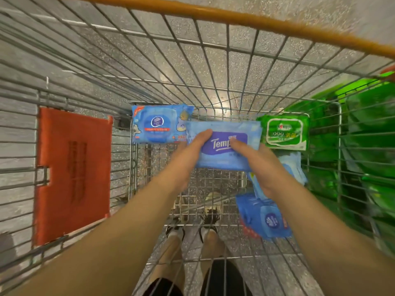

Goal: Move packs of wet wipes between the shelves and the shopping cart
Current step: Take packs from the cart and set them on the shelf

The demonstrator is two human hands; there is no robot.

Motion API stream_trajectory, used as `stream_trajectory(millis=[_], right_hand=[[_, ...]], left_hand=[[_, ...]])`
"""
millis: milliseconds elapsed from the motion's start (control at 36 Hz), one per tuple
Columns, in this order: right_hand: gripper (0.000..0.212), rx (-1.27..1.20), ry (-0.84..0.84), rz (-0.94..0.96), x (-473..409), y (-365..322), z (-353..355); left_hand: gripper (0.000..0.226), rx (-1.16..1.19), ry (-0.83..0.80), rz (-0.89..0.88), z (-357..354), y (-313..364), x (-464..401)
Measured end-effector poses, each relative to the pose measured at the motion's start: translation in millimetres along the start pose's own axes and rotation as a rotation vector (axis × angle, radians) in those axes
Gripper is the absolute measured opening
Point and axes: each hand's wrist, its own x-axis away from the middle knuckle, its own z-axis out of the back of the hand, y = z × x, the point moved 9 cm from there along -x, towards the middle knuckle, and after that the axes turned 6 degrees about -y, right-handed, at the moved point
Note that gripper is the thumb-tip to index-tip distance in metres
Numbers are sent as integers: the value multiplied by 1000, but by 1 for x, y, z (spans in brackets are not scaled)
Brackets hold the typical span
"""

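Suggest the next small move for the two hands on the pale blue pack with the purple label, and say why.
Probably lower the pale blue purple-labelled wipes pack onto the wire cart floor and release it: left hand and right hand hold it between the blue cartoon-printed pack and green pack.

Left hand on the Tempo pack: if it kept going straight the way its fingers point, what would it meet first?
The left hand points up and right across the Tempo pack it grips. Beyond that, likely the cart's wire end wall, possibly the green pack; depth is unclear.
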Motion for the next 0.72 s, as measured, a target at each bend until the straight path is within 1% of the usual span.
stream_trajectory(millis=[28,56,83,111,139,167,222,250,306,361,472,583,722], right_hand=[[43,-1,-17,-19,2,5,-2],[59,-6,-32,-29,2,10,-4],[73,-24,-44,-43,1,14,-4],[82,-50,-55,-54,0,16,-4],[82,-76,-62,-65,-2,17,-4],[74,-102,-73,-72,-4,17,-5],[50,-156,-96,-85,-6,16,-6],[45,-181,-110,-86,-7,15,-8],[47,-212,-129,-85,-9,17,-12],[46,-224,-140,-84,-9,17,-14],[52,-223,-149,-88,-11,19,-18],[76,-281,-134,-104,-14,23,-19],[93,-238,-133,-103,-10,27,-22]], left_hand=[[46,-7,-7,3,2,-3,1],[46,-17,-13,14,5,-6,2],[52,-27,-20,34,8,-8,2],[61,-34,-34,59,11,-11,2],[65,-35,-49,79,13,-14,1],[62,-32,-65,83,14,-14,0],[47,-14,-85,90,14,-14,-2],[42,-5,-90,94,14,-14,-2],[40,14,-100,79,12,-11,-2],[43,44,-98,58,11,-10,-2],[43,93,-104,47,7,-8,1],[35,118,-133,33,2,-7,3],[25,124,-119,28,0,-1,16]])
